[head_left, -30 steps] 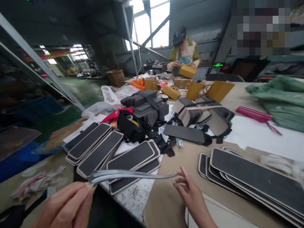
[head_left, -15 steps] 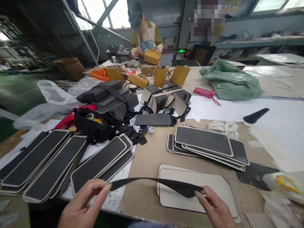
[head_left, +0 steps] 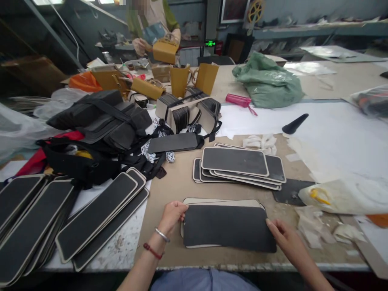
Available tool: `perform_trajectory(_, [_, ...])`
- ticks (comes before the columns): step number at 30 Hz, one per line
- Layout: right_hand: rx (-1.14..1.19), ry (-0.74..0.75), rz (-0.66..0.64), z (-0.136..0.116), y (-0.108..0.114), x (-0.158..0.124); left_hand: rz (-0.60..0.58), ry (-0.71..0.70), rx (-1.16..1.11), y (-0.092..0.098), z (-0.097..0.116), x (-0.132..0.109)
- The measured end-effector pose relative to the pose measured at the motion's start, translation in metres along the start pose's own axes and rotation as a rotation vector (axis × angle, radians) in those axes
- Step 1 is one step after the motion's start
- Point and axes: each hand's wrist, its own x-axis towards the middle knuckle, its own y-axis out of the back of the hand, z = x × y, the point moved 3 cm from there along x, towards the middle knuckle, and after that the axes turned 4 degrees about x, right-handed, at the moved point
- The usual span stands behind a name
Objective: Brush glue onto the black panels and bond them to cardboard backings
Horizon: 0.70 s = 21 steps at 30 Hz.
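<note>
Left hand point(head_left: 176, 212): in the head view, closed by thumb and fingers on the upper left corner of the dark panel, at the lower centre of the frame; a silver bangle point(head_left: 162, 234) and a red bracelet point(head_left: 153, 250) are worn on its arm
Right hand point(head_left: 277, 230): pinched on the right edge of the dark panel, lower right of centre; its remaining fingers are curled
Dark panel point(head_left: 227, 226): held between both hands at the lower centre, over the pale panels point(head_left: 224, 201), which are left showing along its upper and left edges; whether full contact is made with them cannot be told
Bordered panels point(head_left: 235, 160): piled unevenly just above the pale panels, right of centre; pale rims are seen around dark faces
Slanted stacks point(head_left: 97, 216): spread across the lower left of the frame, with similar pale rims
Brown sheet point(head_left: 163, 178): laid on the table point(head_left: 118, 238), beneath the pale panels and bordered panels
Black bag point(head_left: 79, 161): set at the middle left, just above the slanted stacks
Pink pouch point(head_left: 238, 100): placed above centre, beside a green sack point(head_left: 269, 83)
Co-worker point(head_left: 153, 16): partly cut off by the top edge, upper left of centre; a yellow handbag point(head_left: 165, 50) is held there
</note>
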Motion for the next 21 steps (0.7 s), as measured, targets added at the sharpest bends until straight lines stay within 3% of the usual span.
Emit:
perform_trajectory(10, [-0.254, 0.130, 0.034, 0.012, -0.020, 0.021, 0.161, -0.103, 0.192, -0.004, -0.012, 0.008])
perform_trajectory(21, [-0.357, 0.192, 0.100, 0.020, -0.032, 0.024, 0.215, -0.260, 0.319, -0.008, -0.017, 0.007])
